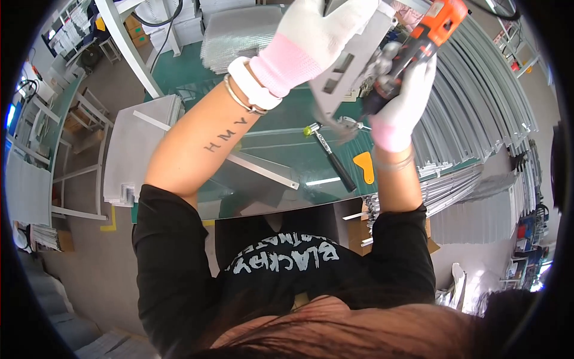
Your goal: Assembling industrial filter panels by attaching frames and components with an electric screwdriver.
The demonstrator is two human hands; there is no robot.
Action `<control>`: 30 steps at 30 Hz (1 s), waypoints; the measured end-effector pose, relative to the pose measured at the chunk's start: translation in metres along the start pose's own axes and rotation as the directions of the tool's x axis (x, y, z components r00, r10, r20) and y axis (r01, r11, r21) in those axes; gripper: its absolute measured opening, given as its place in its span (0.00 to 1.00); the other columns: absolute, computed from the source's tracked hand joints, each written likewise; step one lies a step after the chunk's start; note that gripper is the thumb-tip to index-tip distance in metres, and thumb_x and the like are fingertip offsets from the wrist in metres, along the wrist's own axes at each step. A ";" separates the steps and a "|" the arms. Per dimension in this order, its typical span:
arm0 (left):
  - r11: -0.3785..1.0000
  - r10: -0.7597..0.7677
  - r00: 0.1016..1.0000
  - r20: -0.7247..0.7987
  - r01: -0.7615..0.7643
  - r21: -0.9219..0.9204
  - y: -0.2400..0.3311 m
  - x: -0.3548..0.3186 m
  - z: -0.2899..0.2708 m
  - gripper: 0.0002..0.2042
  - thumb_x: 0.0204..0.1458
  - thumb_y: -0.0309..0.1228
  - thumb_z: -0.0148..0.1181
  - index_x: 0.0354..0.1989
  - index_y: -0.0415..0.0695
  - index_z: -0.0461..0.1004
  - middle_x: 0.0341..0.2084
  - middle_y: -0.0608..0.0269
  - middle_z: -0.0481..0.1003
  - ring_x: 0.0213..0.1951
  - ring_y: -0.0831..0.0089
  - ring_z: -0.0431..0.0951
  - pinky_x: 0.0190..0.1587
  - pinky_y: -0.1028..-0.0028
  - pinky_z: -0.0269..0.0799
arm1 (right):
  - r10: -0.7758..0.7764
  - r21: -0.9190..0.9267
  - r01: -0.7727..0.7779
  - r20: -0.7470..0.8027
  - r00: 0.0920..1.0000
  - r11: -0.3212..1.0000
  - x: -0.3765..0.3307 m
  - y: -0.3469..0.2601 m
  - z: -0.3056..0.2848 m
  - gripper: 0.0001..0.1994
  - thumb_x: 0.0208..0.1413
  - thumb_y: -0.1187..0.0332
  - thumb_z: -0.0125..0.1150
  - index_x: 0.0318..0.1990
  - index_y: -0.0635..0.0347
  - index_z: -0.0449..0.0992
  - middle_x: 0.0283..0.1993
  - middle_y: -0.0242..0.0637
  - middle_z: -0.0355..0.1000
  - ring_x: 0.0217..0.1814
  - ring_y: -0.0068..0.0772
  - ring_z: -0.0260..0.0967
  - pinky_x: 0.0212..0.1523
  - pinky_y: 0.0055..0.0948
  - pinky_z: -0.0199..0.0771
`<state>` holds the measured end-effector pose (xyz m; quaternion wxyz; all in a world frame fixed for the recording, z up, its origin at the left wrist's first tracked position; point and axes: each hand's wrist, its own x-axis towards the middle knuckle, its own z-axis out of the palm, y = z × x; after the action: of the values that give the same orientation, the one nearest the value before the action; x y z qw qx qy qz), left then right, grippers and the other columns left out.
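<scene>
Grey floor (170, 269) spreads around the green tabletop (194, 69), with yellow tape (109, 226) stuck down just off its near left corner. A white post (127, 48) rises by the left edge; beyond it I see another green-topped bench (55, 136) on pale legs, cardboard boxes (137, 35) farther back.

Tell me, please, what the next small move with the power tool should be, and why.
I would probably steady the power tool before working on the plate: the right hand grips it close beside the plate, with the left hand at the plate's upper part. Blur hides whether they touch.
</scene>
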<state>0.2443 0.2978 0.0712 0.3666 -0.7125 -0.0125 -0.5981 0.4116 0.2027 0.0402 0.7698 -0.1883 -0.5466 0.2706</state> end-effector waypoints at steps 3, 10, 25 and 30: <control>0.975 0.055 0.991 0.120 -0.079 0.207 0.000 -0.008 0.010 0.22 0.53 0.17 0.54 0.59 0.30 0.67 0.51 0.41 0.72 0.57 0.44 0.70 0.70 0.46 0.49 | -0.070 0.075 0.064 0.088 0.994 0.995 0.019 -0.008 -0.008 0.24 0.66 0.62 0.52 0.66 0.59 0.57 0.41 0.42 0.73 0.35 0.25 0.73 0.30 0.19 0.73; 0.558 -0.616 0.727 0.302 0.674 -0.484 0.047 0.038 -0.015 0.19 0.59 0.17 0.51 0.60 0.33 0.65 0.47 0.49 0.68 0.48 0.60 0.73 0.61 0.60 0.63 | -0.064 0.048 0.060 0.097 0.993 0.997 0.024 -0.013 -0.013 0.24 0.66 0.63 0.52 0.66 0.60 0.58 0.39 0.40 0.74 0.31 0.21 0.72 0.31 0.19 0.75; 0.200 -0.829 0.452 0.330 0.790 -0.579 0.054 0.058 -0.028 0.24 0.59 0.26 0.59 0.61 0.41 0.57 0.50 0.56 0.68 0.51 0.73 0.70 0.54 0.70 0.68 | 0.038 -0.172 -0.007 0.178 0.983 0.985 0.015 -0.031 -0.001 0.28 0.62 0.67 0.54 0.68 0.56 0.52 0.43 0.37 0.71 0.34 0.18 0.68 0.30 0.14 0.67; 0.179 -0.770 0.486 0.414 0.787 -0.590 0.054 0.050 -0.029 0.24 0.58 0.28 0.61 0.59 0.41 0.58 0.49 0.57 0.68 0.51 0.72 0.69 0.55 0.70 0.66 | 0.043 -0.104 -0.035 0.076 0.996 0.994 -0.006 -0.019 -0.002 0.37 0.60 0.72 0.57 0.72 0.56 0.43 0.38 0.35 0.69 0.30 0.20 0.67 0.27 0.18 0.69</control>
<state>0.2590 0.2219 0.0872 -0.3010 -0.6910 -0.1404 -0.6421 0.4164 0.1840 0.0462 0.7316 -0.2277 -0.5856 0.2645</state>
